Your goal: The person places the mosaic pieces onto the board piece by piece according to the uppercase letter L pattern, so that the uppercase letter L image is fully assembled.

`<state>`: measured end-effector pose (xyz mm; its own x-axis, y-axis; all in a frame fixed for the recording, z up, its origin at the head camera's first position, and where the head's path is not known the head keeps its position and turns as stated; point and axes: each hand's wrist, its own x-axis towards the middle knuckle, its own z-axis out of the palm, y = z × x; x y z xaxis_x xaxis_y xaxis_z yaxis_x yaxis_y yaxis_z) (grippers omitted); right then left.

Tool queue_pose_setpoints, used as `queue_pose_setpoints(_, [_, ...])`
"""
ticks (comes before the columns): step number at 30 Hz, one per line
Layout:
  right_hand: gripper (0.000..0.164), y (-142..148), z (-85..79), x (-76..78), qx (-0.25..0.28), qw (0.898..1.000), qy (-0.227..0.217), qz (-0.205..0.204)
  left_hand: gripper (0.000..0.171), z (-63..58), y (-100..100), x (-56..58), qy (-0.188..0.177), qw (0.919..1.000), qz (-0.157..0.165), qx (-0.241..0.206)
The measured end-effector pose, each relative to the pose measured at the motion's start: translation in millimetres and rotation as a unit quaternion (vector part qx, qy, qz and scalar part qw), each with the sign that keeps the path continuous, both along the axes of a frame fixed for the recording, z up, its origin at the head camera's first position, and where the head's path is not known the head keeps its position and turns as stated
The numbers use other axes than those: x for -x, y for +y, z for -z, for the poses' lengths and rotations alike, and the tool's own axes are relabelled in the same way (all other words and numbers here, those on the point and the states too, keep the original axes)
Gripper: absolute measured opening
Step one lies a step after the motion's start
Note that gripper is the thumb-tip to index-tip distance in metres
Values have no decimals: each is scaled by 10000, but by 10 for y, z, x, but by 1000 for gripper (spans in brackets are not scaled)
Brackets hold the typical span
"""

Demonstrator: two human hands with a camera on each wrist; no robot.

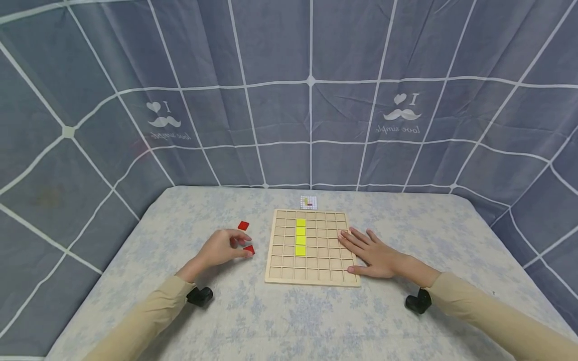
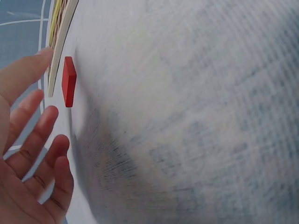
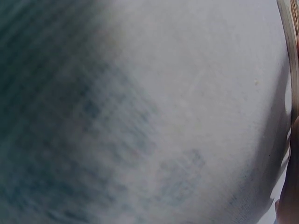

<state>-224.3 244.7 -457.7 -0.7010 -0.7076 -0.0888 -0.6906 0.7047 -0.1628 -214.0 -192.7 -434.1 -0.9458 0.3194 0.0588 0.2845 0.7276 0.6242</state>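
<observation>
My left hand (image 1: 226,245) hovers left of the wooden grid board with thumb and fingers spread apart, nothing between them. Right by its thumb and fingertips is a red square tile (image 1: 250,249); in the left wrist view a red tile (image 2: 68,81) stands apart from the fingers. Another red tile (image 1: 243,225) lies just beyond that hand. On the board (image 1: 289,275), several yellow tiles (image 1: 300,235) fill adjoining cells in one upright column. My right hand (image 1: 372,254) rests with outstretched fingers over the board's right edge; its wrist view catches only a sliver of it.
Behind the board's far edge lies a small printed card (image 1: 309,202) with a grid, yellow and red marks. A pale flowered cloth covers the table (image 1: 311,321). Grey curtains (image 1: 280,115) with white lines hang behind and at both sides.
</observation>
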Motion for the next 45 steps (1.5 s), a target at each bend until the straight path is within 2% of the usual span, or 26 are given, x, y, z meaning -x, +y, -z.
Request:
queue_pose_setpoints(9, [79,9,16,14,63,10000,24,-55,34,47,7,5,-87,9998,-108,-118])
queue_pose_setpoints(18, [79,9,26,1,84,9999,53,-37,30,70,48,-8,-57,9996,-195,204])
queue_pose_setpoints(34, [79,12,25,-1,59,9999,58,-69,30,46,57,-72,-211,9978,-518,362])
queue_pose_setpoints(40, [79,16,23,-1,90,9999,75,-61,27,36,57,-87,-190,9978,-525,347])
queue_pose_setpoints(45, [79,9,16,-6,83,9999,82,-62,24,25,57,-87,-106,9985,-409,346])
